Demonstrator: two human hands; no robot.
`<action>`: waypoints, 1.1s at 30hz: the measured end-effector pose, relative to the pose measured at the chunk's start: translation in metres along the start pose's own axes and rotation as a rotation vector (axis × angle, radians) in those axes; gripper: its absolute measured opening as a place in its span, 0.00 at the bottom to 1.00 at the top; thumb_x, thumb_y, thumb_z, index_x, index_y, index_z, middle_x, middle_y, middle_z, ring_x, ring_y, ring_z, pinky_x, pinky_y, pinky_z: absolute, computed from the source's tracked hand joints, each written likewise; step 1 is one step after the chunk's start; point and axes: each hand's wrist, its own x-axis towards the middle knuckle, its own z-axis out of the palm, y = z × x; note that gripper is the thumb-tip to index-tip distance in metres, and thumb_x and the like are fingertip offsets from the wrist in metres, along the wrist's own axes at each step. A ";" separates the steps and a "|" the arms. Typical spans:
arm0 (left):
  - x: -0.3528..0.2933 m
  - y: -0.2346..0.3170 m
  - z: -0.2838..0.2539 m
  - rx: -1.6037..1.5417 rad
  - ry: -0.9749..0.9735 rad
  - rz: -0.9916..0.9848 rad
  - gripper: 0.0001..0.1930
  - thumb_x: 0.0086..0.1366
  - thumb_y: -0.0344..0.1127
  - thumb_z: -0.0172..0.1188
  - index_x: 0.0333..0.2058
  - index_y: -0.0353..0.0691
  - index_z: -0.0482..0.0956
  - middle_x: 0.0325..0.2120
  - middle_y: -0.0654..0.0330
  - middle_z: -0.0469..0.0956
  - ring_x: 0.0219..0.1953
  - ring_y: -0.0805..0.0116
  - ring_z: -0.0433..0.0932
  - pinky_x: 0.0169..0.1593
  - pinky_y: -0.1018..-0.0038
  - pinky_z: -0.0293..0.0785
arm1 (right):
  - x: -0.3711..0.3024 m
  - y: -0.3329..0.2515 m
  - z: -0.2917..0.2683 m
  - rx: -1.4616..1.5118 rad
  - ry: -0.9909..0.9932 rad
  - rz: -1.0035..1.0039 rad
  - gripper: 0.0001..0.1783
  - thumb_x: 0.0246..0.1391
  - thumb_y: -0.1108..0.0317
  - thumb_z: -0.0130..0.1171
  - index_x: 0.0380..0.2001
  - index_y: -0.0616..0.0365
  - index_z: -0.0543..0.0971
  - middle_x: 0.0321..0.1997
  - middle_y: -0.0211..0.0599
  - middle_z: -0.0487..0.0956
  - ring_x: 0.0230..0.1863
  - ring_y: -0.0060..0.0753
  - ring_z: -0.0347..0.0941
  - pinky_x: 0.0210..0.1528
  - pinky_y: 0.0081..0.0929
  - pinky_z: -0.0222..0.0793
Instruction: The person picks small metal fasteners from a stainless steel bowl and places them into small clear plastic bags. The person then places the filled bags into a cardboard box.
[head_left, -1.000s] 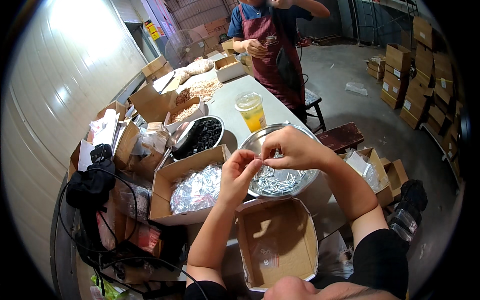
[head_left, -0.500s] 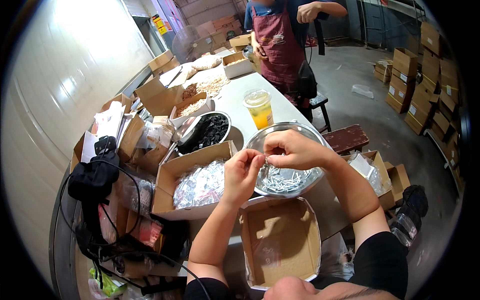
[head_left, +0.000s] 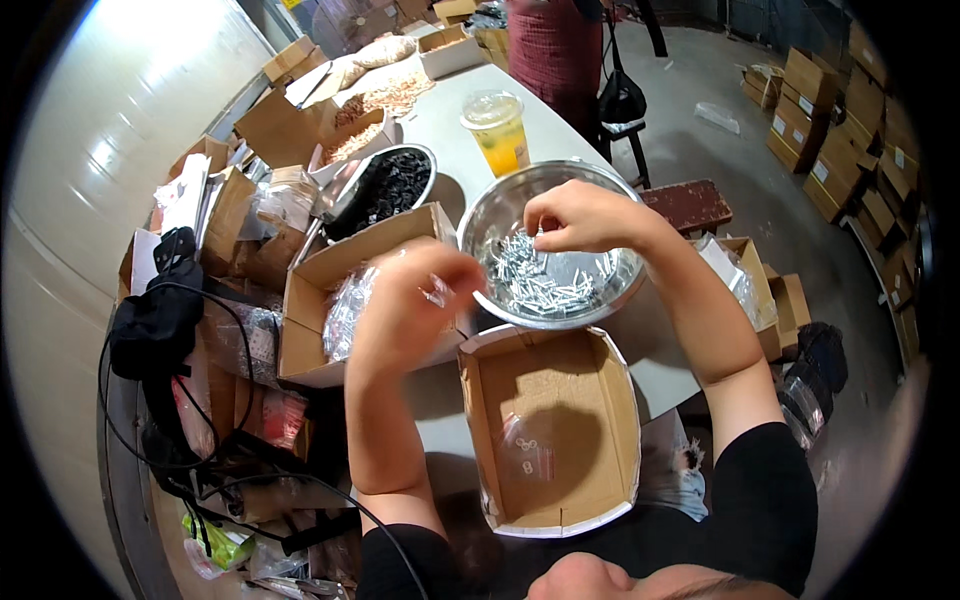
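My left hand (head_left: 415, 300), smeared by motion, is over the front right of a cardboard box (head_left: 298, 345) of small clear bags (head_left: 348, 312). A shiny, clear plastic bag (head_left: 438, 291) shows at its curled fingers. My right hand (head_left: 585, 216) hangs above a steel bowl (head_left: 550, 322), thumb and fingers drawn together; what they hold, if anything, cannot be made out. Loose silvery screws (head_left: 545, 285) lie in the bowl. Nearer me sits a shallow cardboard tray (head_left: 570, 500) with a small clear bag (head_left: 528, 450) holding tiny pale rings.
Behind the bowl stands a lidded cup of yellow drink (head_left: 497, 135). A bowl of black pieces (head_left: 395, 190) is at its left. Black gear with cables (head_left: 150, 330) hangs on the left. Across the table stands a person in a dark red apron (head_left: 553, 60). Stacked cartons (head_left: 815, 140) line the right.
My hands, joined at the fingertips above the bowl before, have parted. The left moved left over the box of bags; the right stays above the bowl. The view has tipped down.
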 end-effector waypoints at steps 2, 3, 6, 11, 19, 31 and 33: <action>-0.001 0.016 0.024 0.055 -0.522 0.098 0.16 0.50 0.29 0.69 0.39 0.37 0.80 0.31 0.55 0.81 0.32 0.62 0.81 0.37 0.71 0.76 | 0.003 0.001 0.012 -0.172 -0.190 0.132 0.22 0.43 0.60 0.66 0.43 0.57 0.80 0.36 0.45 0.82 0.41 0.47 0.79 0.46 0.39 0.72; -0.001 0.023 0.036 0.092 -0.735 0.150 0.18 0.49 0.33 0.69 0.40 0.37 0.80 0.32 0.53 0.81 0.33 0.57 0.81 0.39 0.68 0.77 | 0.006 0.004 0.020 -0.258 -0.285 0.108 0.27 0.42 0.59 0.68 0.49 0.54 0.78 0.40 0.46 0.81 0.46 0.47 0.77 0.50 0.40 0.72; -0.002 0.032 0.075 0.312 -1.045 0.073 0.21 0.47 0.38 0.70 0.41 0.39 0.78 0.35 0.53 0.81 0.40 0.53 0.80 0.44 0.62 0.75 | 0.006 0.019 0.037 -0.212 -0.452 0.160 0.35 0.41 0.59 0.71 0.56 0.50 0.73 0.48 0.49 0.79 0.50 0.49 0.75 0.52 0.42 0.71; -0.032 0.033 0.089 0.383 -1.136 0.163 0.23 0.46 0.37 0.71 0.43 0.42 0.75 0.41 0.55 0.74 0.49 0.54 0.75 0.46 0.62 0.75 | 0.007 0.010 0.044 -0.176 -0.579 0.167 0.33 0.42 0.67 0.70 0.55 0.52 0.73 0.45 0.44 0.80 0.41 0.44 0.78 0.38 0.37 0.74; -0.070 0.025 0.097 0.169 -1.109 0.315 0.09 0.55 0.36 0.65 0.33 0.40 0.79 0.38 0.57 0.74 0.45 0.56 0.75 0.41 0.65 0.75 | 0.012 0.009 0.052 -0.252 -0.623 0.177 0.16 0.38 0.70 0.68 0.36 0.55 0.81 0.36 0.41 0.82 0.42 0.44 0.78 0.43 0.39 0.72; -0.041 0.002 0.080 -0.497 -0.487 -0.318 0.11 0.54 0.20 0.67 0.24 0.38 0.71 0.29 0.57 0.79 0.31 0.73 0.78 0.33 0.76 0.75 | 0.018 0.012 0.060 -0.332 -0.625 0.072 0.15 0.32 0.72 0.67 0.31 0.54 0.84 0.33 0.40 0.83 0.38 0.43 0.79 0.40 0.38 0.73; -0.040 -0.005 0.086 -0.649 -0.437 -0.396 0.14 0.57 0.18 0.64 0.28 0.38 0.66 0.31 0.59 0.77 0.37 0.75 0.78 0.39 0.78 0.76 | 0.017 0.011 0.057 -0.319 -0.654 0.066 0.13 0.33 0.72 0.65 0.29 0.55 0.83 0.31 0.41 0.83 0.36 0.42 0.79 0.38 0.38 0.72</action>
